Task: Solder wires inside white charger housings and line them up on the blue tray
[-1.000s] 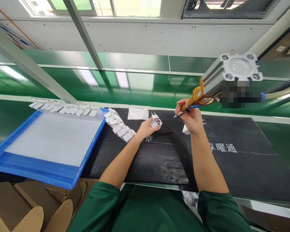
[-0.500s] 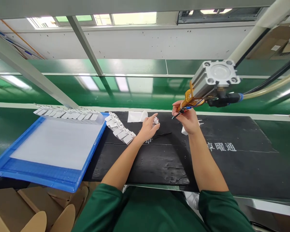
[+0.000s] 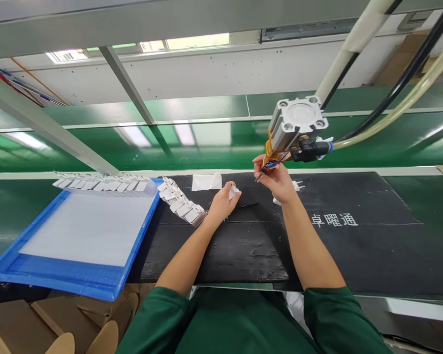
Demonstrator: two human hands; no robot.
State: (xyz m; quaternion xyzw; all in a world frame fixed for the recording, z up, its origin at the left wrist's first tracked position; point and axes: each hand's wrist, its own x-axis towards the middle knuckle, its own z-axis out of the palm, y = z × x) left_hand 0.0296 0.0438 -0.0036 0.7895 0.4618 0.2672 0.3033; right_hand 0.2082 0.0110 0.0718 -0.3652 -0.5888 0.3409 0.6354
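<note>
My left hand (image 3: 223,200) is closed on a small white part (image 3: 234,191) above the black mat (image 3: 243,246). To its right, my right hand (image 3: 278,182) wraps round the lower end of a pneumatic tool (image 3: 297,123) with a silver cylinder and a yellow bracket. The tool's thin dark tip points down and left, toward the white part, and does not touch it. Left of my left hand stands a row of white parts (image 3: 182,204). A white piece with prongs (image 3: 298,186) lies partly behind my right wrist. Black tweezers (image 3: 248,205) lie between the hands.
At the left sits a blue tray (image 3: 140,241) with a white sheet and another row of white parts (image 3: 107,184). A white pouch (image 3: 206,182) lies at the mat's back edge. Hoses (image 3: 384,115) run up right. Cardboard (image 3: 18,324) is below left.
The tool and my right hand have shifted left in the view. My left hand has turned the white part, so a flatter face shows. The camera view has tilted slightly.
</note>
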